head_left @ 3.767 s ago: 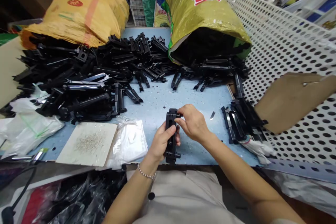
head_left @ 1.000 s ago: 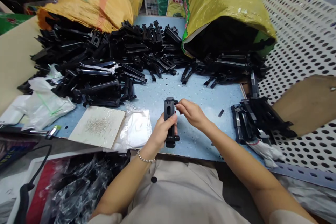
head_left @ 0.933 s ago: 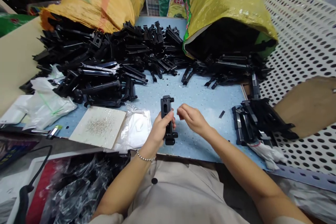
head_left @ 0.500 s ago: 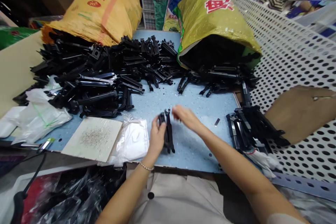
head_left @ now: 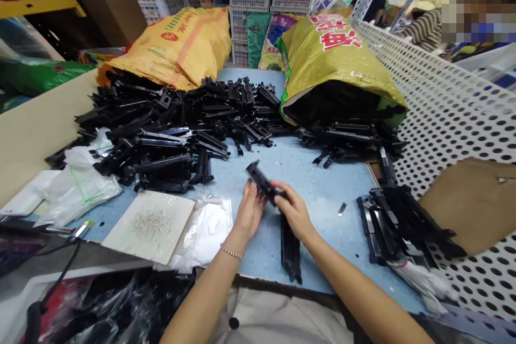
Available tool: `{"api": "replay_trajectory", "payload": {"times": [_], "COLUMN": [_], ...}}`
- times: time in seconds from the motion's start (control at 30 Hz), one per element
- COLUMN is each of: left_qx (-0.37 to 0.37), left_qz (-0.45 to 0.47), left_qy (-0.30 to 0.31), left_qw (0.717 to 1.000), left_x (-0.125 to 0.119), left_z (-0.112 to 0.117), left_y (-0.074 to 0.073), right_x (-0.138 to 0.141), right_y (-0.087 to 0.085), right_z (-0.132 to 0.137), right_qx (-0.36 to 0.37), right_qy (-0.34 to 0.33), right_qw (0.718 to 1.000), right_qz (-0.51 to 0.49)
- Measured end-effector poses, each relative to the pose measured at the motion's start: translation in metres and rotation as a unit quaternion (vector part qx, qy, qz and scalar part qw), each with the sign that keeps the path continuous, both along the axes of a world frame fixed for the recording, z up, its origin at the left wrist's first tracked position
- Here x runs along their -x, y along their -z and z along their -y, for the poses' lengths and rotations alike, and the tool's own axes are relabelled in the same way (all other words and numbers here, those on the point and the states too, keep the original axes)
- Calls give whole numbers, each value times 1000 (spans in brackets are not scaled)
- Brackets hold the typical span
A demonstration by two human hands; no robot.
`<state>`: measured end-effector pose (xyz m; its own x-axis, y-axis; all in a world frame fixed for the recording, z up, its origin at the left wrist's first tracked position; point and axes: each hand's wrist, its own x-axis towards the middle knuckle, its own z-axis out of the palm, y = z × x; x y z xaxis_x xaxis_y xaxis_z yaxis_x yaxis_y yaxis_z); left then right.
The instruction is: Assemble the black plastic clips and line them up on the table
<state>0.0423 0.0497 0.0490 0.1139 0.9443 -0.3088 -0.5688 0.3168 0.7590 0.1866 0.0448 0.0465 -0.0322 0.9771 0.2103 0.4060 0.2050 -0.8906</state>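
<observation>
A long, narrow black part (head_left: 260, 178) with slots, somewhat blurred, is tilted over the blue work surface (head_left: 322, 226). My right hand (head_left: 296, 212) grips its near end between thumb and fingers. My left hand (head_left: 249, 212), with a beaded bracelet at the wrist, has its fingers curled against the part's underside; some fingertips are hidden behind it. A second long black part (head_left: 291, 252) extends below my right hand toward the table's front edge. Whether my right hand also touches that one cannot be made out.
Black parts (head_left: 161, 156) are heaped at the left and back, before an orange sack (head_left: 189, 48) and a yellow-green sack (head_left: 342, 70). More parts (head_left: 387, 220) lie right, beside a white perforated panel (head_left: 463, 123). A square board (head_left: 149, 226) and plastic bags (head_left: 212, 231) lie front left.
My right hand was empty beside the parts in my left hand; now it grips one part, tilted between both hands. A second part shows below my right hand. The camera view has shifted.
</observation>
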Motion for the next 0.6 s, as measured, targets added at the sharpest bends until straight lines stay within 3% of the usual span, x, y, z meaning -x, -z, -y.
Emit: {"api": "replay_trajectory", "payload": {"times": [0.03,0.1,0.2,0.27,0.37,0.47,0.53,0.6], "left_qx": [9,9,11,31,43,47,55,61], "left_qz": [19,-1,-31,-13,-8,10,29,32], "left_qy": [3,26,92,124,110,73,53,52], "left_qw": [1000,1000,995,992,993,996,997,996], "left_x": [0,-2,-6,-9,-11,-3,4,10], "left_z": [-2,2,22,35,41,33,26,21], "left_y": [-6,-17,-28,-32,-34,-36,-38,-40], "right_x": [1,0,-10,-13,-7,2,7,11], "right_y": [-3,-12,-22,-24,-24,-23,-20,-15], "right_z": [16,30,12,-9,-25,-13,9,33], "right_qx": [-22,-89,-186,-215,-176,-86,-96,-161], "right_qy": [-25,-6,45,12,-4,-31,-106,-150], "right_qw": [999,995,973,962,974,992,985,964], "right_qz": [0,35,128,167,144,82,95,150]}}
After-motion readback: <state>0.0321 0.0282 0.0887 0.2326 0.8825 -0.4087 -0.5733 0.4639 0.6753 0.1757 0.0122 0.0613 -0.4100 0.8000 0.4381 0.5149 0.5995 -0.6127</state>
